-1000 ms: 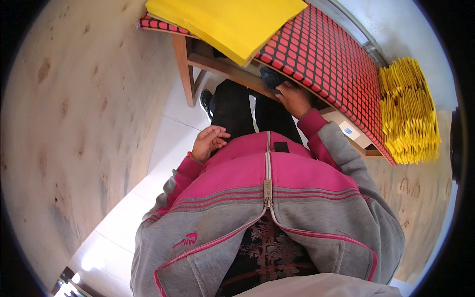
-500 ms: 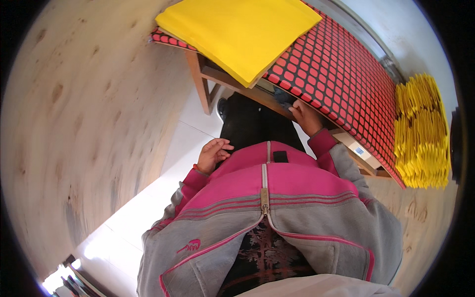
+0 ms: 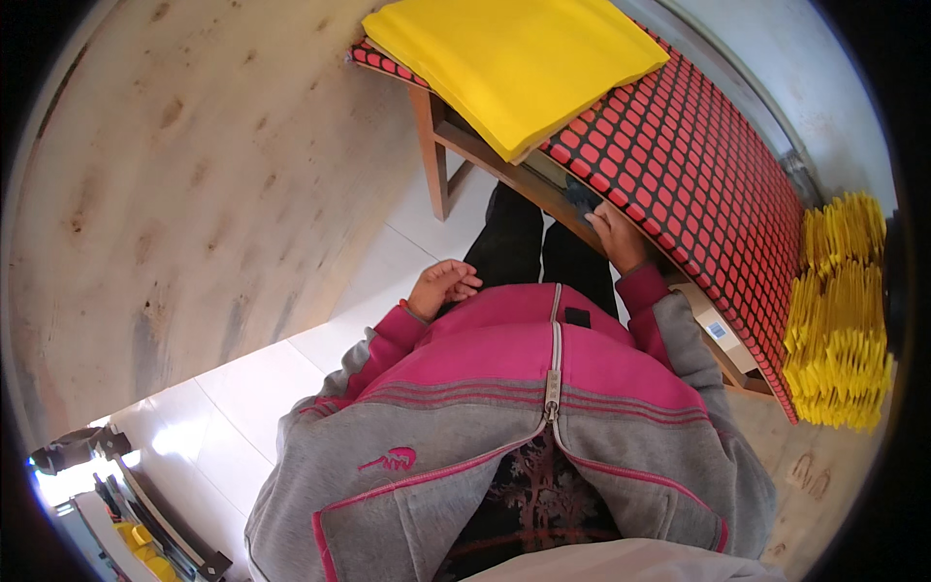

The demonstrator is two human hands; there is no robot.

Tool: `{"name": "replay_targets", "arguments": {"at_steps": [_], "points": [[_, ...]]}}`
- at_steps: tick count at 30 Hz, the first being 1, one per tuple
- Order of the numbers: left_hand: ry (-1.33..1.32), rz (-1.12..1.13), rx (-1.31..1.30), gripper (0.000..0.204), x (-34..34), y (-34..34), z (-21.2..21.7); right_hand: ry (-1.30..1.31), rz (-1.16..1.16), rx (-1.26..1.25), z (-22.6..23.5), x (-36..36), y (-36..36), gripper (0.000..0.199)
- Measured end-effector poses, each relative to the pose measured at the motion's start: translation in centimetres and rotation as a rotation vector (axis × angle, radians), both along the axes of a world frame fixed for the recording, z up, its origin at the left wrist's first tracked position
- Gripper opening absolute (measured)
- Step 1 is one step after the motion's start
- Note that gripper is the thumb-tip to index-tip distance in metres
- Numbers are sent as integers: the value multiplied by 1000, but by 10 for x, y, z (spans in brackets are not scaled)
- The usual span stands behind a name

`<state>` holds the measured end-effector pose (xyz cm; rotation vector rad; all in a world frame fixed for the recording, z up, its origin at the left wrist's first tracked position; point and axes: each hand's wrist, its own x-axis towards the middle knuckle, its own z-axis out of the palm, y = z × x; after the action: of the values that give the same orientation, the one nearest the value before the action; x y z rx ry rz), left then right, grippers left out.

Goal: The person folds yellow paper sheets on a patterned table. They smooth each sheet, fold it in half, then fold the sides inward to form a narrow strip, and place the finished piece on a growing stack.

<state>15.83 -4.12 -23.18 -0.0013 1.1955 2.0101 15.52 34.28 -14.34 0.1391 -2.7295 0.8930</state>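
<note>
My left hand (image 3: 443, 288) hovers over my lap at the jacket's front hem, its fingers loosely curled together and nothing visible in them. My right hand (image 3: 618, 237) reaches to the opening beneath the red-and-black patterned tabletop (image 3: 679, 160). Its fingers are bent, and the tabletop edge partly hides them. Right beside the fingertips, inside the opening, is a dark bluish thing (image 3: 582, 197), too shaded to name. Whether the fingers grip it or something else is hidden. A stack of flat yellow sheets (image 3: 514, 68), perhaps cloth or envelopes, lies on the tabletop's far left part, overhanging the near edge.
Bundled yellow folded pieces (image 3: 839, 310) stand at the table's right end. A pale box (image 3: 720, 330) sits in the shelf below. The wooden table leg (image 3: 433, 160) is ahead of me. To the left rises a large wooden board (image 3: 194, 194); dark items (image 3: 92, 451) lie at lower left.
The view has turned, so the table and yellow stack sit farther right in the picture. My left hand's fingers look a little more curled. My right hand stays at the opening under the tabletop.
</note>
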Motion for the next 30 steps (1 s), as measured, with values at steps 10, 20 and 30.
{"name": "replay_targets", "arguments": {"at_steps": [10, 20, 30], "points": [[127, 112, -138, 24, 2, 3, 21, 87, 76, 401, 51, 41, -29, 23], [170, 106, -105, 27, 22, -11, 12, 679, 236, 505, 219, 67, -25, 13], [206, 98, -118, 29, 26, -10, 16, 476, 26, 172, 219, 23, 33, 12]]}}
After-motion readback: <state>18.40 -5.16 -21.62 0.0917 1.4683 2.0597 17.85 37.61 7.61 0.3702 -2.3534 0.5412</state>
